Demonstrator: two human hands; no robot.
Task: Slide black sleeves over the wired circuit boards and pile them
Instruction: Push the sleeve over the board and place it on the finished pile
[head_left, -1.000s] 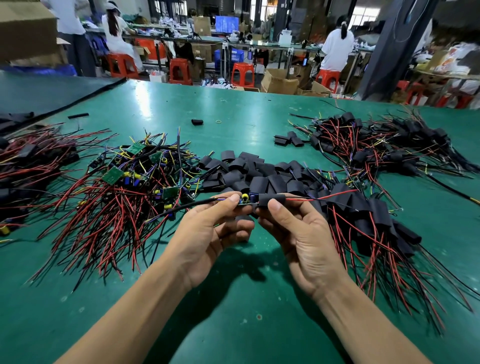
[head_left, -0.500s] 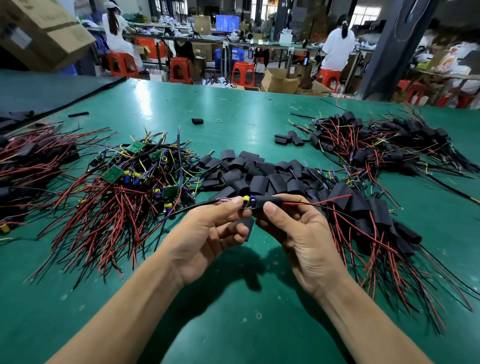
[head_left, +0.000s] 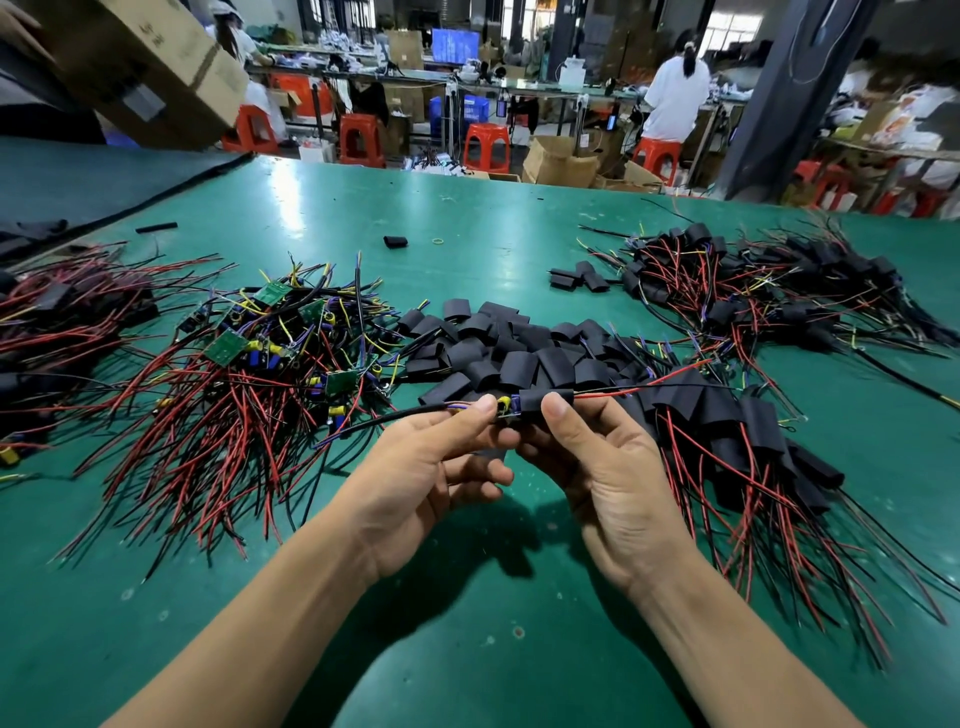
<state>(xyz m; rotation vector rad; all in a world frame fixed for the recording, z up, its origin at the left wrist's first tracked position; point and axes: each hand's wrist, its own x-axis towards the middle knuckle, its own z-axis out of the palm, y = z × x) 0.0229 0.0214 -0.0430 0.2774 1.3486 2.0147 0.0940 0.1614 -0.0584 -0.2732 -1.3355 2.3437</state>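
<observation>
Sleeve (head_left: 545, 402) partly covers the board (head_left: 506, 406); right hand (head_left: 602, 483) pinches it, left hand (head_left: 431, 478) the board; many bare boards (head_left: 270, 353) wait left.

- both bare forearms reach forward and converge
- left hand (head_left: 431, 467), palm turned inward, pinches the circuit board (head_left: 503, 406) between thumb and forefinger
- right hand (head_left: 608, 478), fingers curled, thumb on top, pinches the sleeve (head_left: 540, 400)

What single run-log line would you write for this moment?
step: sleeving | left hand: pinches board | right hand: pinches sleeve, partly over board | piles: bare boards left, loose sleeves centre, sleeved boards right
</observation>
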